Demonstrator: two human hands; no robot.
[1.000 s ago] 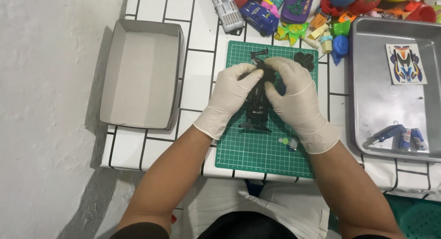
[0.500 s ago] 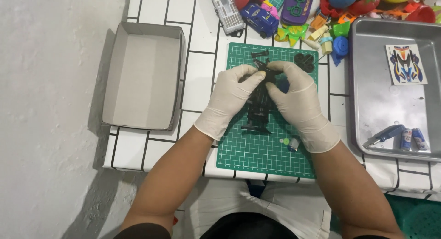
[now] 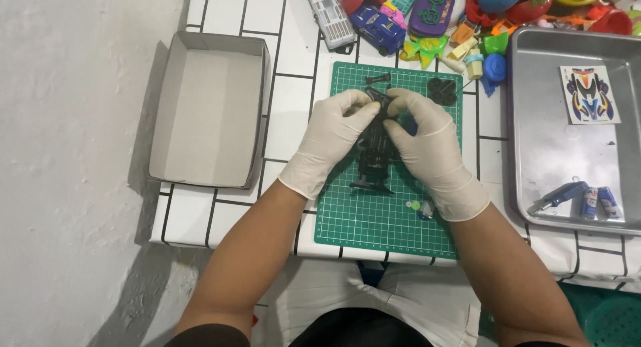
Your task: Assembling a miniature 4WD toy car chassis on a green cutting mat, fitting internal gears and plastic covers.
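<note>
While both gloved hands close on black toy-car chassis (image 3: 374, 150) over green cutting mat (image 3: 390, 207), steadiness matters. Left hand (image 3: 334, 137) pinches chassis front edge; right hand (image 3: 427, 143) pinches opposite side, fingertips meeting at top. Judgement: keep chassis low over mat so dropped bits stay put. Small loose parts (image 3: 419, 207) near right wrist; black wheels (image 3: 442, 90) just beyond. Avoid sweeping either.

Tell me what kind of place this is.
Probably a home hobby bench: a white tiled table with a green cutting mat, a metal tray holding a sticker sheet, and a heap of toys.
</note>
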